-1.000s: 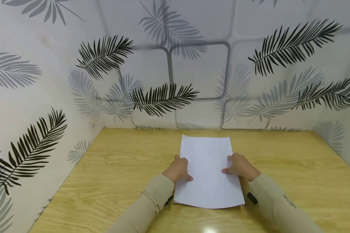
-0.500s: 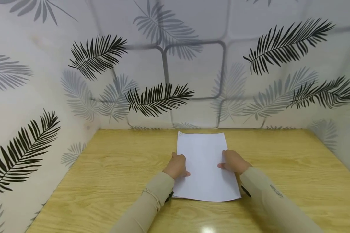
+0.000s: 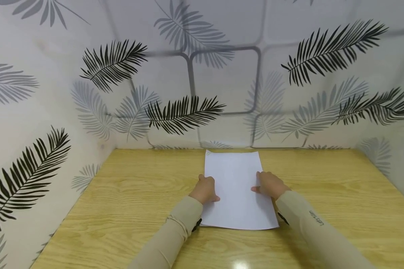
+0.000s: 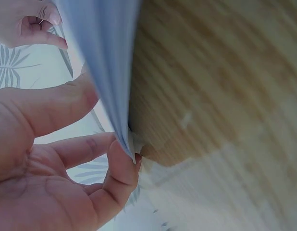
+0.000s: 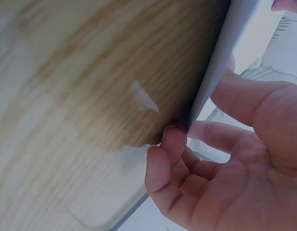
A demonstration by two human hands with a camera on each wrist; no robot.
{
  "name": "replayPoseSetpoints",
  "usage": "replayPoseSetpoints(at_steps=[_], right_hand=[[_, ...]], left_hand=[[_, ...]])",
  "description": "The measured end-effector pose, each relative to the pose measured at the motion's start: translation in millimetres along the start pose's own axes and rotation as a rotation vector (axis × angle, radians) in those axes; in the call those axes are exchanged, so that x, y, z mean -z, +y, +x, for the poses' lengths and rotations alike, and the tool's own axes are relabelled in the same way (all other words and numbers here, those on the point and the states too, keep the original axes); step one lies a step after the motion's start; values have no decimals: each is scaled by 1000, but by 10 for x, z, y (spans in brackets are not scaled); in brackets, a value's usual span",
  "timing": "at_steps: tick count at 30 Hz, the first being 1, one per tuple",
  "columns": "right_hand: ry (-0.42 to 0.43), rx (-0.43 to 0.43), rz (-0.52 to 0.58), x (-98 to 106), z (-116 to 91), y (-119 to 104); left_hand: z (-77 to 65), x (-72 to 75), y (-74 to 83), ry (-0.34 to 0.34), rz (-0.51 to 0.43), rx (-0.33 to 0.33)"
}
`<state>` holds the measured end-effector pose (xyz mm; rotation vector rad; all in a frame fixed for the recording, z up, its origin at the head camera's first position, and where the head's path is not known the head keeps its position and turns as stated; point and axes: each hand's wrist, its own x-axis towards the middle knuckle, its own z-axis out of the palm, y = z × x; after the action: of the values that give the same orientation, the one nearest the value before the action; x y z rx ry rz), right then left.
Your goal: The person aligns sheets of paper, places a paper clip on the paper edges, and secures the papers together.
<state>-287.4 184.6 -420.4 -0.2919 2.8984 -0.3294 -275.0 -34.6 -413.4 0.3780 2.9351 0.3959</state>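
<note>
A stack of white paper (image 3: pixel 237 198) lies near the middle of the wooden table, its near edge bowed slightly. My left hand (image 3: pixel 205 190) grips the stack's left edge, thumb on top and fingers curled at the side. In the left wrist view several layered sheets (image 4: pixel 112 62) show between thumb and fingers. My right hand (image 3: pixel 271 185) grips the right edge in the same way. In the right wrist view the thumb lies on the sheet's face and curled fingertips (image 5: pixel 175 144) meet the paper edge (image 5: pixel 211 82) from below.
The light wooden table (image 3: pixel 138 194) reaches back to a wall (image 3: pixel 229 82) papered with grey and black feather-like leaves. Another patterned wall (image 3: pixel 27 112) borders the table's left side. Long beige sleeves (image 3: pixel 175 231) cover both forearms.
In the head view the paper and both hands shift a little up and to the left, partly because the camera view itself turns. Both hands keep their grip on the paper's sides.
</note>
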Motion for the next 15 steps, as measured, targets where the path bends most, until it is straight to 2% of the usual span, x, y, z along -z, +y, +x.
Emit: replayPoseSetpoints(at_steps=[5, 10, 15], right_hand=[[-4, -9, 3, -4, -7, -8], [1, -33, -2, -12, -13, -6], [32, -66, -2, -16, -19, -2]], left_hand=[[-5, 1, -8, 0, -29, 10], [-9, 2, 11, 8, -13, 8], [-9, 5, 45, 8, -26, 63]])
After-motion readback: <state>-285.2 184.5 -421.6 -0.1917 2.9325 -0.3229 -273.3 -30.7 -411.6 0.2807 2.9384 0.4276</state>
